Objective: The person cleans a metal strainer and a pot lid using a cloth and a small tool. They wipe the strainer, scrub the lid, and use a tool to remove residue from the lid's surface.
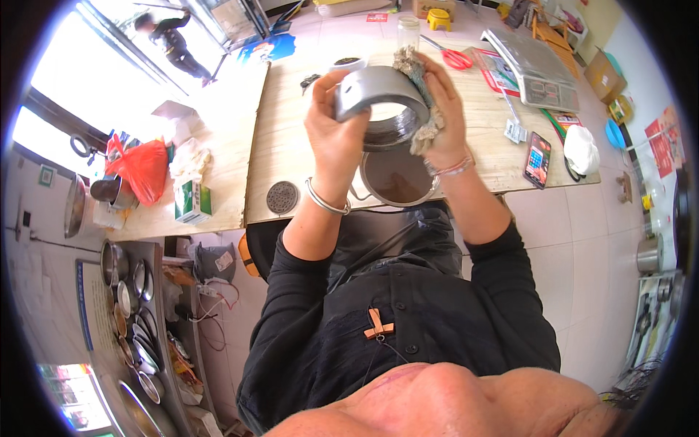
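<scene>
My left hand grips the near-left side of a hollow metal ring, thumb at its rim and fingers behind. Fine ridges line the ring's inner wall. In my right hand is a crumpled grey-green and beige rag, pressed against the ring's right side. Both hands are raised above the wooden table. Below them, near the table's front edge, stands a round metal pot with brown liquid inside. A perforated metal disc lies left of the pot.
Red-handled scissors, a glass jar and a white cup stand or lie behind. At right are a digital scale, a phone and a white bag. A red plastic bag sits left; another person is beyond.
</scene>
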Demonstrator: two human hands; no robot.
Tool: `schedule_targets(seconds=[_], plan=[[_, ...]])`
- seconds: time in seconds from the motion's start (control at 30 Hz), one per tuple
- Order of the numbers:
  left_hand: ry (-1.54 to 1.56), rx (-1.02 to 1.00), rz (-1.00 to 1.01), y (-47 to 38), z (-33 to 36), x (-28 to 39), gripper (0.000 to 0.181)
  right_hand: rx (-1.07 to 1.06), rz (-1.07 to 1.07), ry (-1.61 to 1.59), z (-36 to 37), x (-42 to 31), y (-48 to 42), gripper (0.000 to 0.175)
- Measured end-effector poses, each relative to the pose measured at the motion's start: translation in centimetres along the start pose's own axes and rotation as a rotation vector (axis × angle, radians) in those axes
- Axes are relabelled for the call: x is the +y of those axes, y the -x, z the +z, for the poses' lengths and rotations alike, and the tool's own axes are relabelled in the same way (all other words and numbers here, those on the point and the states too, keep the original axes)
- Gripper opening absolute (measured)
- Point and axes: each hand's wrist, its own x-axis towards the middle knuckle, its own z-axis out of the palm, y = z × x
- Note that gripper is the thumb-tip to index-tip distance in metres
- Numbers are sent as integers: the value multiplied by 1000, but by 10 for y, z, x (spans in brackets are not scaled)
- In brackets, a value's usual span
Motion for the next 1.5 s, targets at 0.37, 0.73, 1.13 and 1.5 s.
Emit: schedule_targets(seconds=[0.37,0.73,1.13,1.5], plan=[[690,142,-367,27,17,-18,24,37,143,195,-2,0,2,35],[-57,-212,-360,17,-2,-12,30,-439,371,677,-18,-30,-41,29],[815,84,-585,16,-2,-42,17,219,-212,870,-17,34,75,31],[863,160,-705,26,-21,-41,45,54,3,424,-32,-62,30,23]])
